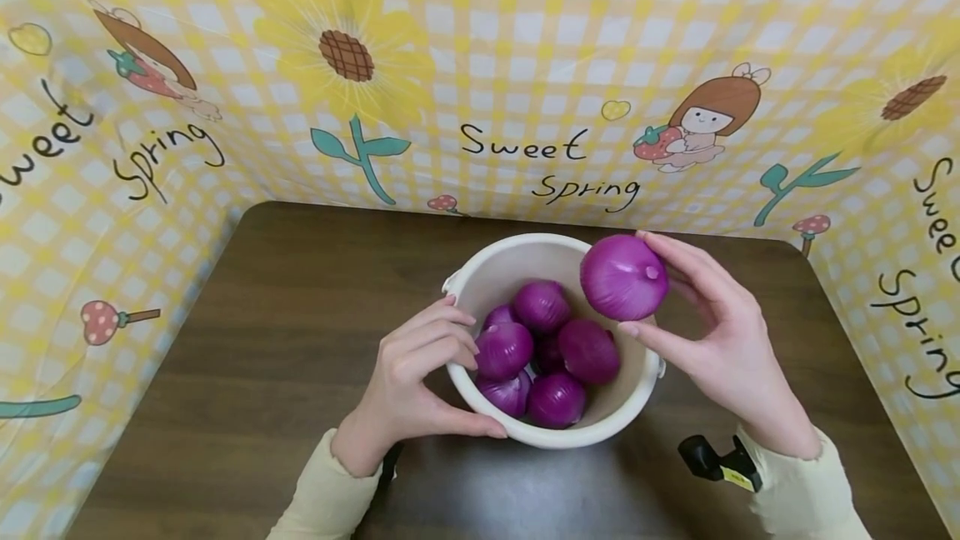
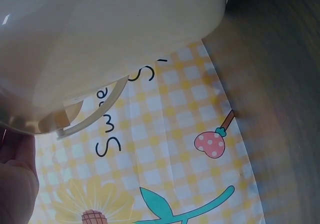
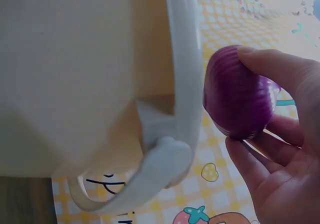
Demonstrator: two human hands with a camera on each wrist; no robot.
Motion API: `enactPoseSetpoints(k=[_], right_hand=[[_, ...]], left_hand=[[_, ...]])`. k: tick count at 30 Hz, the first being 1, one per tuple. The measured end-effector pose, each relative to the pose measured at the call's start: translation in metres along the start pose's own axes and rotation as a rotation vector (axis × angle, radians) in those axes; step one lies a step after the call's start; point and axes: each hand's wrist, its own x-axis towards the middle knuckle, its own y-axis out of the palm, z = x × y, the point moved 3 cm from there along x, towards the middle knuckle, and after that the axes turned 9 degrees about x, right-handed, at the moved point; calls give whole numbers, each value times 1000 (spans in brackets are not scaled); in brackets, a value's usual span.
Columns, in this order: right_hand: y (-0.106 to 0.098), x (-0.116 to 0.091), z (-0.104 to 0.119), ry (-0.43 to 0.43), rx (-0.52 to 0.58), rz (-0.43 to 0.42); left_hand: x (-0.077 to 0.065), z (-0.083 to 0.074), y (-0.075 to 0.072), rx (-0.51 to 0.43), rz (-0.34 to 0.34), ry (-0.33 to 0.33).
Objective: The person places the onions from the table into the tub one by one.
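A white bucket point(image 1: 558, 438) with several red onions point(image 1: 588, 352) inside stands on the table. My left hand point(image 1: 420, 373) grips its left side, fingers over the rim and thumb along the front edge. Between the thumb and fingers of my right hand point(image 1: 716, 332) is another red onion point(image 1: 622, 280), held above the bucket's right rim. In the right wrist view, this onion point(image 3: 237, 91) shows beside the rim, pinched from both sides. Only the bucket's outer wall point(image 2: 115, 34) and part of the left hand appear in the left wrist view.
The dark wooden table point(image 1: 247, 340) extends around the bucket. A yellow checked cloth point(image 1: 517, 65) with printed flowers and lettering rises behind it and at both sides. The bucket's handle point(image 3: 132, 185) hangs down outside its wall.
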Motion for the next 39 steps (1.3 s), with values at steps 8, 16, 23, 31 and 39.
enactPoseSetpoints(k=[8,16,23,31,39], right_hand=[[10,-1,4,-5,-69,79],[16,-4,2,-17,-60,111],[21,-7,1,-37,-57,134],[23,-13,-9,-53,-34,152],[15,-19,-30,-53,-49,150]], left_hand=[[0,0,1,-3,6,1],[1,1,0,8,-14,21],[1,0,0,3,-11,16],[2,1,1,-1,-9,17],[2,0,0,1,-9,15]])
